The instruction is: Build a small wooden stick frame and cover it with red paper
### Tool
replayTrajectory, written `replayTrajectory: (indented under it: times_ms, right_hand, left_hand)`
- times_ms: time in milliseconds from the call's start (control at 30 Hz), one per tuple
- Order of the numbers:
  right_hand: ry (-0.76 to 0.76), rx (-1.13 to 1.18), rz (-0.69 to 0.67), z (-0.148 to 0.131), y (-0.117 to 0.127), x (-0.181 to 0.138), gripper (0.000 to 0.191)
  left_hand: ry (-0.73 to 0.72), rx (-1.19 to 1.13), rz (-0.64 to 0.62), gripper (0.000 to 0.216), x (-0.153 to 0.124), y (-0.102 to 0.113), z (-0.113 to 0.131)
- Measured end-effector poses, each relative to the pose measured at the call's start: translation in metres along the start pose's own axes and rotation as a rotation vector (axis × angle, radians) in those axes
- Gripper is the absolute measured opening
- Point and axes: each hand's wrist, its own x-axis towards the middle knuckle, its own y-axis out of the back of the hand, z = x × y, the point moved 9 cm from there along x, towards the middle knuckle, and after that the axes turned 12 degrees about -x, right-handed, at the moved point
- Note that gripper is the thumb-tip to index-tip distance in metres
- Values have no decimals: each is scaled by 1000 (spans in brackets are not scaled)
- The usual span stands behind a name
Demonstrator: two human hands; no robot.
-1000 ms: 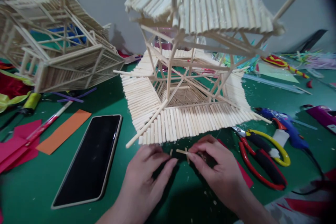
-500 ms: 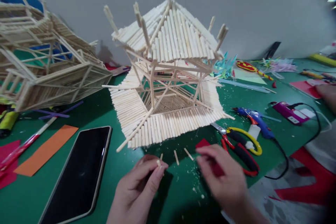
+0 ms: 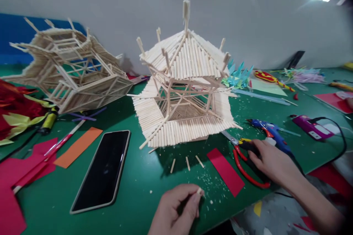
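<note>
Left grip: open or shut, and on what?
Shut: the left hand pinches a small pale stick between thumb and forefinger. Only its end shows; the hand hides the rest.

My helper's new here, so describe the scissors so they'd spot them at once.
Find the peaked-roof stick model in the middle of the green table. By its front right corner, under the right hand, lie the scissors. Unlike the blue glue gun beyond them, they have a silver blade and red-and-yellow handles.

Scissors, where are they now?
In the head view, right of centre, the scissors lie under the right hand, between the red strip and glue gun.
</note>
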Motion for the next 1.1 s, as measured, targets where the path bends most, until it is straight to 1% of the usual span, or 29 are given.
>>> replayTrajectory:
  times_ms: [100, 200, 300, 333, 400, 433, 500, 567, 667, 767, 900, 1000, 1100]
  right_hand:
    - [11, -10, 10, 1, 5, -1, 19]
    - [-23, 39, 77, 8, 18, -11, 25]
    - [-48, 218, 152, 17, 32, -31, 28]
    - [-40, 293, 148, 18, 32, -40, 28]
    - [-4, 447, 71, 16, 25, -56, 28]
    - [33, 514, 11, 11, 19, -65, 30]
    - [77, 603, -63, 1, 11, -80, 35]
    - [159, 694, -139, -18, 7, -90, 42]
    - [275, 810, -186, -50, 16, -95, 54]
    - [284, 854, -155, -70, 31, -87, 61]
    - [298, 836, -70, -82, 44, -79, 62]
    - [334, 851, -32, -86, 44, -78, 66]
    - [350, 871, -15, -89, 36, -78, 70]
  left_hand:
    - [81, -115, 70, 19, 3, 2, -5]
    - [115, -161, 109, 16, 8, 4, -5]
    - [137, -186, 156, 15, 13, 9, -7]
    - [146, -197, 173, 15, 14, 11, -10]
    - [160, -231, 195, 16, 16, 14, -15]
    - [165, -250, 195, 17, 17, 15, -17]
    - [168, -292, 175, 18, 18, 15, -21]
    - [172, -331, 151, 18, 18, 14, -23]
    - [183, -358, 136, 18, 17, 14, -26]
    - [187, -363, 141, 18, 16, 15, -25]
    - [147, -325, 120, 21, 15, 15, -17]
    - [98, -274, 125, 30, 14, 16, -10]
    - [83, -261, 113, 24, 13, 15, -9]
